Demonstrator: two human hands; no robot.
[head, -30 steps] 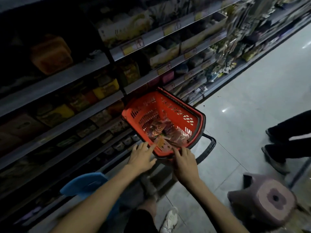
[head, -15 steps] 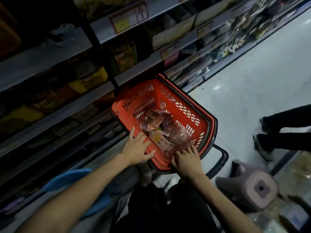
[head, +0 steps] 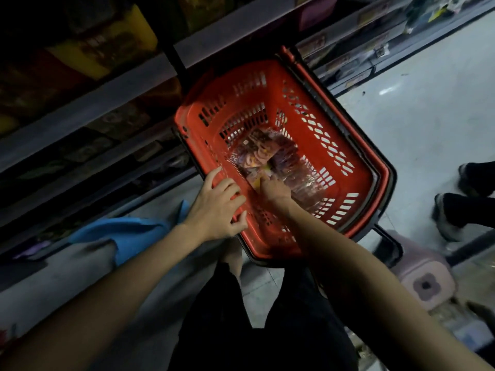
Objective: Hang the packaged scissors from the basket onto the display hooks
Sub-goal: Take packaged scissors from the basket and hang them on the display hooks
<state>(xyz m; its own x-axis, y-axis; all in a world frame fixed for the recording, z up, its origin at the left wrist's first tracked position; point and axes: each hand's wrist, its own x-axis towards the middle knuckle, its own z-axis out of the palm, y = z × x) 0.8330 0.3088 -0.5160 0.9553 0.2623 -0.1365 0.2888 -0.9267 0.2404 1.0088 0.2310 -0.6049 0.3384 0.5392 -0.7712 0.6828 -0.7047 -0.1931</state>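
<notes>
**Right hand goes down into the basket for a packet**

The right hand [head: 273,187] has left the near rim, where it rested half a second ago. It now reaches down inside the red basket [head: 359,167], with its fingertips on the packaged scissors [head: 267,153]. These lie in a loose, glossy heap on the basket floor just ahead of the hand. Its fingers are bent down onto a yellow-edged packet, but in this dim, blurred view I cannot tell whether they already pinch it or only touch it.

The left hand [head: 217,207] stays on the near rim just beside the right wrist. Its fingers are spread and fairly straight and hold nothing; it is probably steadying the basket.

So the pick-up looks begun but not finished: no packet is lifted clear. No display hooks can be made out among the dark shelves [head: 128,84] beyond the left hand, so hanging will likely call for a look upward first. A pale stool [head: 426,279] stands well off to the right of the right arm.
</notes>
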